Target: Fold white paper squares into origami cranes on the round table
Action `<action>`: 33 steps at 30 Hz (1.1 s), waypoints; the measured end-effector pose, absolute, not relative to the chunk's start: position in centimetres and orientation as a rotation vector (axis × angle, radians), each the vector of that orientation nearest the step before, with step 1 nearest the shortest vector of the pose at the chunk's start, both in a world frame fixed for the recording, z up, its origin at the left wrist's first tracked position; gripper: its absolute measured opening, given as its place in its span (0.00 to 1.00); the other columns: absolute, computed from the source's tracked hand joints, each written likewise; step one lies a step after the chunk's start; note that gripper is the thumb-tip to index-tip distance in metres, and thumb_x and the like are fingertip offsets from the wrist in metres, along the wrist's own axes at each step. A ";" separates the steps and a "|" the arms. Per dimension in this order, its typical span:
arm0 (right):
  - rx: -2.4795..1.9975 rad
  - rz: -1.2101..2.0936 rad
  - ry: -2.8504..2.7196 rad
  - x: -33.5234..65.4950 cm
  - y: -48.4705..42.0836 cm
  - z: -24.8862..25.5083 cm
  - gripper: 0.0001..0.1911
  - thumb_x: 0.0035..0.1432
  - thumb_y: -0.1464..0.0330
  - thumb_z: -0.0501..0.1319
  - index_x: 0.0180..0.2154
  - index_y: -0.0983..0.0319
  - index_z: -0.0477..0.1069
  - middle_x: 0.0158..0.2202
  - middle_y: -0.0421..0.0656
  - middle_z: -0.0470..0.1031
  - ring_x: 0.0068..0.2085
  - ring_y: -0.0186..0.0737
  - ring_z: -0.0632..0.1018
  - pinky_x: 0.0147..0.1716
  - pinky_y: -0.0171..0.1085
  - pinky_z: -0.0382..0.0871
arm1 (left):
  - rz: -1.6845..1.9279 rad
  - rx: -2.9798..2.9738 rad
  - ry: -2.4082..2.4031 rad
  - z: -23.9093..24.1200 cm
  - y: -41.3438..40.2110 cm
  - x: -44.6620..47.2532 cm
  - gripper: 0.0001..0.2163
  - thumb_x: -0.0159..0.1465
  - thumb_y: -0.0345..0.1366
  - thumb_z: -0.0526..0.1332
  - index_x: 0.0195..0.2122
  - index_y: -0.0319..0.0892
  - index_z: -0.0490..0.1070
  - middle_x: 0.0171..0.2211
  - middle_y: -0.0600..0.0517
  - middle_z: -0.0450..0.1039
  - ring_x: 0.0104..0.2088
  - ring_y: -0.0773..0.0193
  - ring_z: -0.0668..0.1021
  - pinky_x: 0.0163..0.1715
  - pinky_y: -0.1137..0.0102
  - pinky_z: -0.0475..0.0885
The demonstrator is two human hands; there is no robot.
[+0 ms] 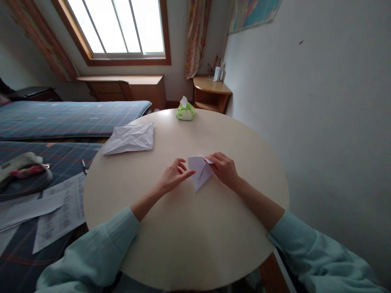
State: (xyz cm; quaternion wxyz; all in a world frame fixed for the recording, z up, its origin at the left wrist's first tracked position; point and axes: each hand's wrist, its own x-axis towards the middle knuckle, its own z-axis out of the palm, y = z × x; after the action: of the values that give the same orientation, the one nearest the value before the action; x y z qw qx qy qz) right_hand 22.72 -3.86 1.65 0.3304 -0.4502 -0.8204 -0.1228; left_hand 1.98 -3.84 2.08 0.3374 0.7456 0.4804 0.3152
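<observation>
A small folded piece of white paper (198,167) lies on the round cream table (195,228), one corner pointing toward me. My right hand (224,167) pinches its upper right edge between thumb and fingers, where a flap is raised. On the other side, my left hand (175,176) is beside the paper's left edge, fingers apart and slightly curled. Its thumb tip reaches over the paper; whether it touches I cannot tell. Farther off at the table's left lies a stack of creased white paper (130,138).
A green tissue pack (185,110) stands at the table's far edge. To the left are blue plaid cushions (70,116) with printed sheets (62,209), a pen (84,167) and an open pouch (26,173). A white wall (330,122) borders the right side.
</observation>
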 end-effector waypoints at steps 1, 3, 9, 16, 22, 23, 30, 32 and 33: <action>-1.162 -0.326 -2.147 22.5 -4.0 1.6 0.11 0.59 0.68 0.49 0.37 0.61 0.70 0.31 0.44 0.73 0.34 0.37 0.72 0.32 0.33 0.65 | 0.744 1.936 1.262 1.8 -3.9 2.2 0.24 0.50 0.50 0.60 0.41 0.38 0.62 0.29 0.51 0.71 0.26 0.66 0.73 0.25 0.72 0.67; -1.144 -0.325 -2.115 22.0 -4.2 1.5 0.12 0.59 0.68 0.49 0.40 0.62 0.68 0.31 0.45 0.72 0.33 0.36 0.72 0.30 0.32 0.66 | 0.677 1.938 1.290 1.3 -4.1 2.6 0.25 0.48 0.50 0.62 0.43 0.39 0.61 0.30 0.51 0.72 0.27 0.65 0.73 0.25 0.72 0.67; -1.126 -0.200 -1.896 21.4 -4.7 1.5 0.11 0.58 0.71 0.48 0.42 0.62 0.64 0.34 0.45 0.72 0.27 0.32 0.72 0.22 0.29 0.64 | 0.621 2.017 1.406 0.9 -4.1 3.0 0.16 0.54 0.43 0.59 0.40 0.39 0.65 0.31 0.50 0.71 0.30 0.62 0.74 0.30 0.70 0.68; -1.091 -0.121 -1.803 21.5 -4.5 1.6 0.06 0.56 0.71 0.51 0.35 0.62 0.65 0.31 0.43 0.72 0.23 0.29 0.69 0.19 0.27 0.63 | 0.809 2.080 1.255 0.7 -3.7 2.7 0.20 0.59 0.36 0.54 0.53 0.42 0.59 0.47 0.45 0.66 0.43 0.60 0.72 0.41 0.67 0.68; -1.226 -0.019 -1.582 21.7 -4.4 1.9 0.05 0.54 0.68 0.53 0.30 0.62 0.66 0.25 0.39 0.71 0.21 0.30 0.68 0.20 0.29 0.62 | 0.912 2.016 1.228 0.6 -3.4 2.6 0.16 0.60 0.37 0.51 0.49 0.41 0.65 0.46 0.46 0.68 0.46 0.60 0.70 0.47 0.66 0.64; -1.242 -0.001 -1.548 21.8 -4.3 1.9 0.05 0.54 0.67 0.53 0.30 0.62 0.65 0.25 0.39 0.71 0.22 0.30 0.69 0.21 0.30 0.62 | 0.922 1.978 1.230 0.5 -3.3 2.5 0.16 0.60 0.37 0.51 0.49 0.41 0.65 0.46 0.47 0.68 0.46 0.60 0.70 0.46 0.67 0.64; -1.251 0.095 -1.406 22.0 -4.2 1.8 0.07 0.54 0.65 0.53 0.30 0.62 0.66 0.26 0.41 0.72 0.26 0.34 0.71 0.25 0.32 0.64 | 0.774 1.382 1.149 0.6 -2.7 2.5 0.27 0.56 0.47 0.55 0.55 0.42 0.57 0.36 0.48 0.73 0.23 0.68 0.74 0.20 0.75 0.67; -1.254 0.090 -1.406 22.0 -4.2 1.8 0.07 0.53 0.65 0.53 0.29 0.62 0.65 0.26 0.41 0.72 0.26 0.34 0.72 0.25 0.32 0.64 | 0.743 1.304 1.151 0.9 -2.8 2.5 0.28 0.55 0.50 0.55 0.54 0.42 0.59 0.37 0.47 0.73 0.21 0.69 0.73 0.18 0.76 0.65; -1.258 0.085 -1.411 22.0 -4.2 1.8 0.07 0.53 0.65 0.53 0.29 0.62 0.65 0.26 0.41 0.71 0.25 0.33 0.71 0.24 0.32 0.64 | 0.727 1.292 1.154 1.1 -2.8 2.5 0.28 0.54 0.52 0.54 0.52 0.42 0.60 0.36 0.46 0.73 0.21 0.69 0.73 0.17 0.76 0.64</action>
State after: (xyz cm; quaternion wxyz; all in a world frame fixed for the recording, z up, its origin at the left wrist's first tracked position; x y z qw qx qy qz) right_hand 22.01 -4.17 1.79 0.5848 -0.5391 -0.6050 0.0364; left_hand 2.46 -2.83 1.06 0.5902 0.5551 0.4960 0.3122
